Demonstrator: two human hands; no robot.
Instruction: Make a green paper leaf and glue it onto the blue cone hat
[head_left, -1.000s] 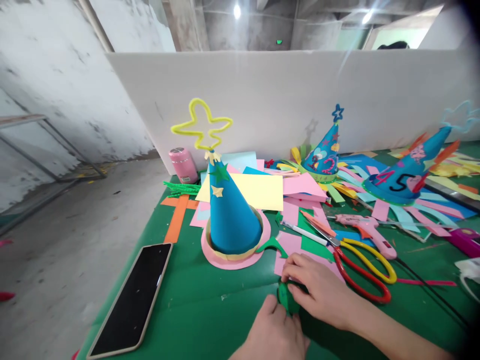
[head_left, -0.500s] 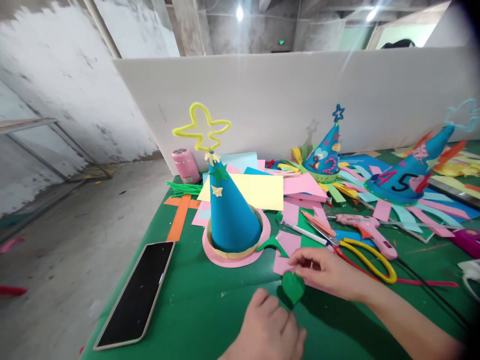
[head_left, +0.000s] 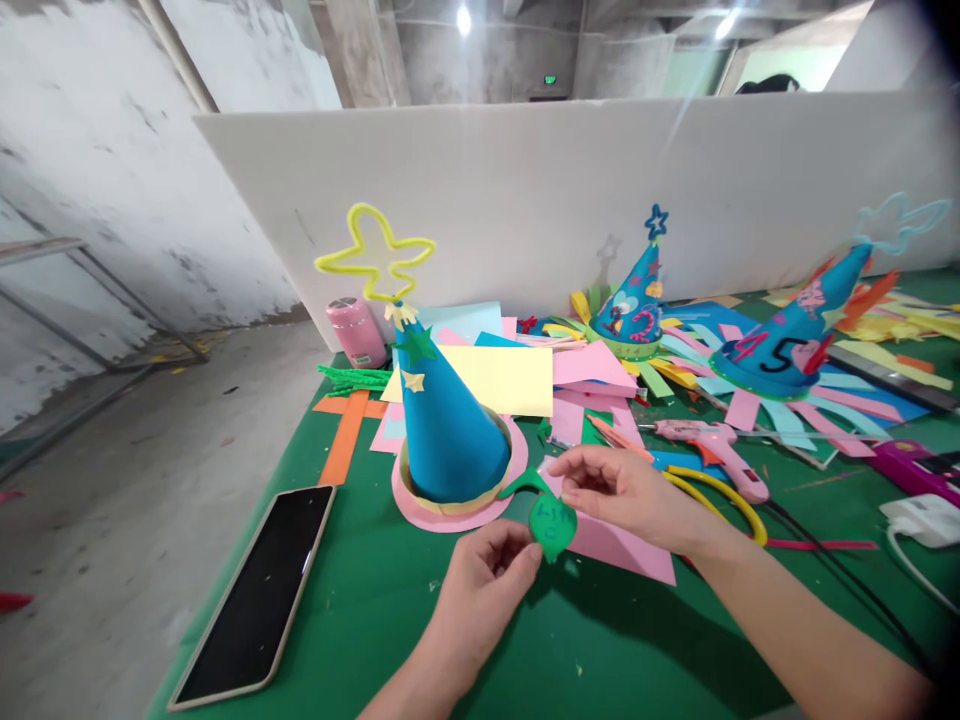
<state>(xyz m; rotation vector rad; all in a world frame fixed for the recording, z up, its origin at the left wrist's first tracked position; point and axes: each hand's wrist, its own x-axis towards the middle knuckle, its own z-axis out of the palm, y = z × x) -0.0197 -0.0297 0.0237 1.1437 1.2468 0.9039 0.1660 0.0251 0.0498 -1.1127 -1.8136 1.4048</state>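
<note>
A small green paper cutout (head_left: 553,524), roundish with a pointed lower tip and pen marks on its face, is held up over the table. My right hand (head_left: 626,492) pinches it at the upper right edge. At its lower left edge, the thumb and curled fingers of my left hand (head_left: 484,580) close on it. Just behind stands a blue paper cone hat (head_left: 448,430) with a pink brim (head_left: 420,512), stuck-on stars and a yellow pipe-cleaner shape (head_left: 375,265) on top. A green paper scrap (head_left: 529,482) lies between brim and right hand.
A phone (head_left: 255,600) lies at the left table edge. Yellow-handled scissors (head_left: 739,505), partly hidden, and a pink glue gun (head_left: 712,450) with its cord are at the right. Behind are paper sheets (head_left: 510,380), a pink bottle (head_left: 356,332) and two decorated hats (head_left: 634,305).
My left hand has turned and come up to the cutout's edge. The cutout is raised slightly, its pen-marked face now showing. The camera view has shifted a little to the right.
</note>
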